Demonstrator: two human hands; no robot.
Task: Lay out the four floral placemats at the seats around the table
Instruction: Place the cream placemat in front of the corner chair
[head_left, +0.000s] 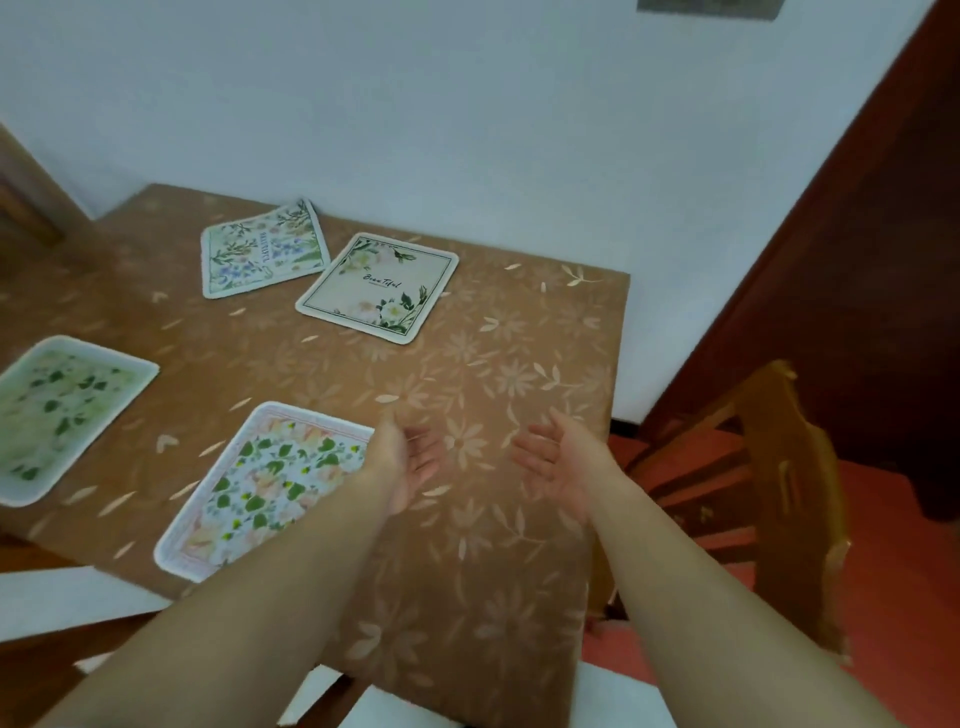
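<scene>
Brown floral cloth covers the counter (519, 338), where four placemats lie: pale green (62, 415), leafy (265, 483), cream (379, 288), blue-flowered (262, 249). Left hand (410, 457) and right hand (556, 457) hover released, holding nothing. Squaring the skewed far mats to their seats would finish it well.

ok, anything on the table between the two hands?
Nothing. In the head view only bare brown flowered tablecloth shows between the left hand and the right hand. Both are open and empty. The nearest placemat lies left of them.
</scene>
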